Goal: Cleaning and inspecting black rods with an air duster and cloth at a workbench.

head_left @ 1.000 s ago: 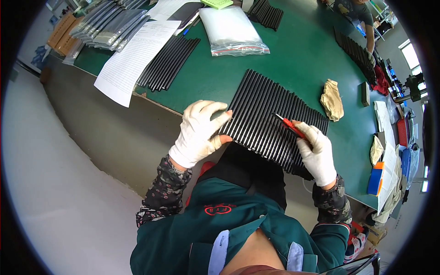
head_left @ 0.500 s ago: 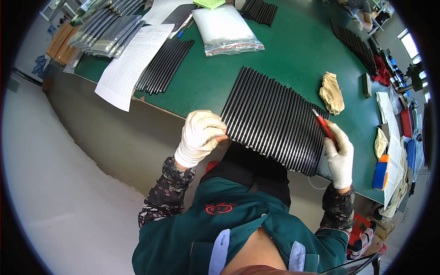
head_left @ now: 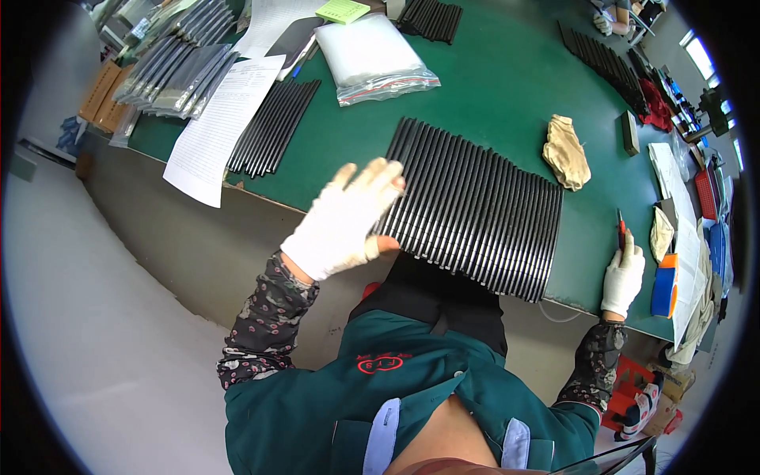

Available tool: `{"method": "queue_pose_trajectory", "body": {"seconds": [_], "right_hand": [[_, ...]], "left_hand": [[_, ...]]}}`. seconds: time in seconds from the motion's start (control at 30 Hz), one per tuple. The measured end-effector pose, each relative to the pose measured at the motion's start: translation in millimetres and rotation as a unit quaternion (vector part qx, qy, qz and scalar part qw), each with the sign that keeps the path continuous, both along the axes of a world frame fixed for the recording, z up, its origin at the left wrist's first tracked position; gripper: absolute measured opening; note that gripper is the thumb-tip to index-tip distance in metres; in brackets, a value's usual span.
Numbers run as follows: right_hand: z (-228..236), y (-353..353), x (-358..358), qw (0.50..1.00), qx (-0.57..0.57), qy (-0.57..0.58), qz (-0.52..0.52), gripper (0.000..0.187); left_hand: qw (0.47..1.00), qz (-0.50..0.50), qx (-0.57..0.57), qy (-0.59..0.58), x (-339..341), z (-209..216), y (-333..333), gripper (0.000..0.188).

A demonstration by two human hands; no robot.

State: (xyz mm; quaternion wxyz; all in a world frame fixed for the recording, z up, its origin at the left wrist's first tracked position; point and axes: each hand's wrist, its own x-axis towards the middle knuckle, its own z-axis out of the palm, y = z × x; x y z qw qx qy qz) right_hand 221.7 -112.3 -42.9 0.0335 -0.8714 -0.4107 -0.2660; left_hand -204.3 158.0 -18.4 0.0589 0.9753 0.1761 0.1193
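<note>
A long row of black rods lies side by side on the green table at its front edge, the near ends overhanging it slightly. At the row's left end is my left hand, in a white glove with bare fingertips, fingers spread and thumb apart. It touches or hovers just over the outermost rods; I cannot tell which. Off to the right, my gloved right hand is closed around a slim red tool with a metal tip, pointing away from me. Its exact kind is too small to make out.
A smaller batch of rods and a printed sheet lie left. Behind are a clear bag and stacked bagged rods. A cream glove and blue-orange tape roll sit right. Another person's gloved hand shows far right.
My right hand has moved right, away from the rods, carrying the red tool. My left hand has opened from a curled pose and reached up along the row's left end.
</note>
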Motion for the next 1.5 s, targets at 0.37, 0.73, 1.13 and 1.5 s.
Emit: {"method": "queue_pose_trajectory", "body": {"seconds": [0.37,0.73,1.13,1.5], "right_hand": [[7.2,8.0,-11.9,0.999,0.014,0.025,0.042,0.037],[31.9,26.7,-46.6,0.985,0.069,0.045,0.154,0.045],[38.4,163.7,-121.4,0.745,-0.152,0.169,0.627,0.068],[36.7,226.5,-120.3,0.829,-0.169,0.121,0.519,0.071]], "left_hand": [[0.98,0.038,-0.086,-0.175,-11.1,-7.9,10.0,0.087],[0.994,-0.102,-0.016,0.025,28.5,11.8,-12.5,0.084],[0.97,-0.234,-0.021,-0.063,31.5,10.7,-8.3,0.056],[0.964,-0.254,-0.002,-0.073,31.6,3.7,-8.4,0.025]]}}
